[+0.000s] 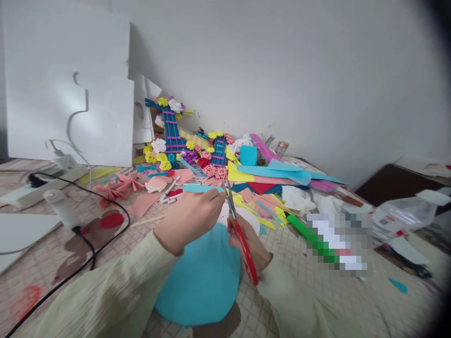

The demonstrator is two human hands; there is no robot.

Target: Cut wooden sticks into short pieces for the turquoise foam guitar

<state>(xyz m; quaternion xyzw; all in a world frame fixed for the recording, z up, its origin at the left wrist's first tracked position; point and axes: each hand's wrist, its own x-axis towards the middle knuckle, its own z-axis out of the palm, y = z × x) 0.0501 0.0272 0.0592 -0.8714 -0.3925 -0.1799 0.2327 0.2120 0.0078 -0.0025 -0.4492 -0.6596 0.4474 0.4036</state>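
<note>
Red-handled scissors [243,246] are in my right hand [252,241], their blades pointing up and slightly apart. My left hand [195,218] is closed in a pinch right beside the blade tips; what its fingers hold is too small to make out. A light blue paper strip [201,188] shows just behind the left knuckles, and I cannot tell if the hand touches it. Below both hands lies a large rounded turquoise paper sheet [200,281]. Part of a white round piece [251,218] shows behind the right hand.
Guitar-shaped crafts [172,131] with paper flowers lean at the back. Coloured paper scraps [259,180] are heaped ahead. A white glue gun [59,206] with a black cable and a power strip [42,188] are left; a green marker [298,225] and plastic bottle [405,211] are right.
</note>
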